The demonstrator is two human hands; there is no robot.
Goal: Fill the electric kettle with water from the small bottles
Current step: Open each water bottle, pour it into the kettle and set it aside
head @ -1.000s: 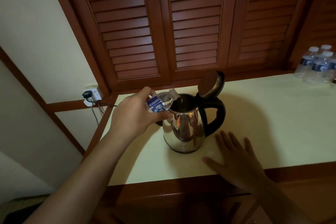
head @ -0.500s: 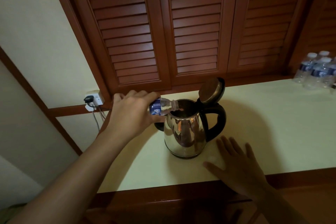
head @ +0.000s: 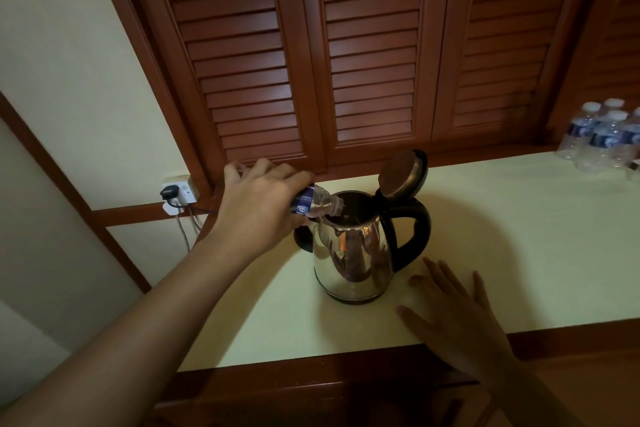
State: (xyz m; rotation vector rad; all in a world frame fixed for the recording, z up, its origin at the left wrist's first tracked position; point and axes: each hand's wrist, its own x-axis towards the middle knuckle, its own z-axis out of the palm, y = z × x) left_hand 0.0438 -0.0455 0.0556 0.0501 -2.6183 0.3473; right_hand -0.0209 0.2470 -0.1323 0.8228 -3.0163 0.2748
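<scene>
From the head view, the left hand (head: 258,204) has rolled over in the last second. Its knuckles now face up and its fingers are wrapped round the bottle (head: 317,203), which has tipped from a shallow slant to nearly level, with the mouth dipped a little. I take this as a steeper pour to drain what is left, though the stream and the water level are too dim to make out.

The bottle's long axis runs from 9 to 3 o'clock. The base is buried in the hand at 9 and the neck points to 3, its mouth just over the near-left rim of the kettle (head: 356,253). The kettle stands upright on the worktop (head: 519,236) with its lid (head: 401,173) flipped up and its handle at 3 o'clock.

The right hand (head: 450,315) has stayed flat on the worktop at the kettle's 5 o'clock, fingers spread and holding nothing. Spare bottles (head: 602,135) wait well apart at 2 o'clock, so more pours look likely.
</scene>
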